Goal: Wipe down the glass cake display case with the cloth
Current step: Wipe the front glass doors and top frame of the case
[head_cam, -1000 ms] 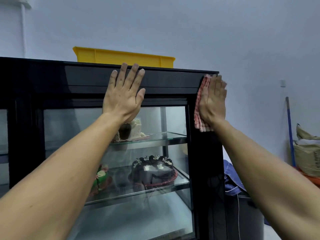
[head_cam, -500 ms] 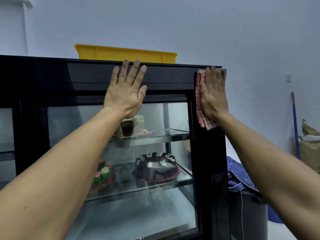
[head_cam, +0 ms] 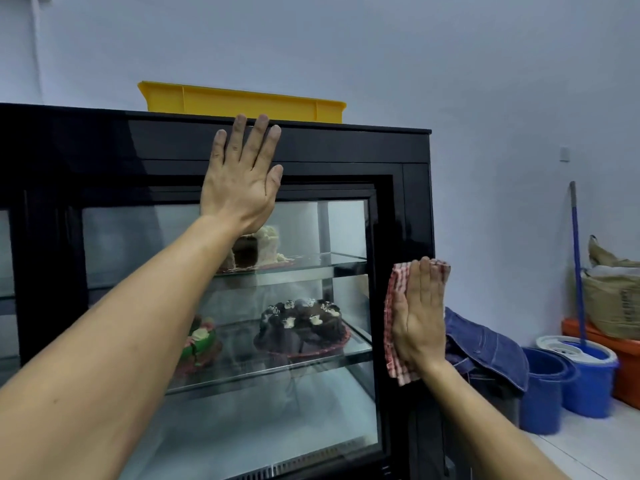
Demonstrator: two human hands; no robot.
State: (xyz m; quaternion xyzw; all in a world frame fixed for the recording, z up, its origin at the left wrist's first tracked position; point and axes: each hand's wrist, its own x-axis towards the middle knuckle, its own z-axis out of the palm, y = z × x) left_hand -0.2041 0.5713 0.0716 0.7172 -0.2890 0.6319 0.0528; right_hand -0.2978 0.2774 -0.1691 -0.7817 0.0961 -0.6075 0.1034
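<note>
**Flat palm drives the cloth along the case's right corner post**

The glass cake display case point(head_cam: 414, 202) fills the view: a tall black-framed cabinet that looks heavy and rigid, its panes hard, smooth and likely slippery under a dry palm, and breakable if leaned on hard. It is best braced on the frame, not the glass, which is where the left hand point(head_cam: 240, 188) sits: fingers straight and spread, palm pressed flat across the upper black rail above the front pane, gripping nothing.

The right hand point(head_cam: 419, 323) is also flat, fingers straight and together, pressing the cloth point(head_cam: 393, 296) against the black post at the case's right front corner, about level with the two shelves. The red-and-white checked cloth is soft, light and limp; it wants a broad palm on it so it does not bunch or slip out.

Count, large to small: one display case, two glass shelves inside, one yellow tray point(head_cam: 242, 102) on top, two blue buckets point(head_cam: 540, 393) on the floor to the right, one mop handle point(head_cam: 577, 271), three cakes, one cloth.
</note>
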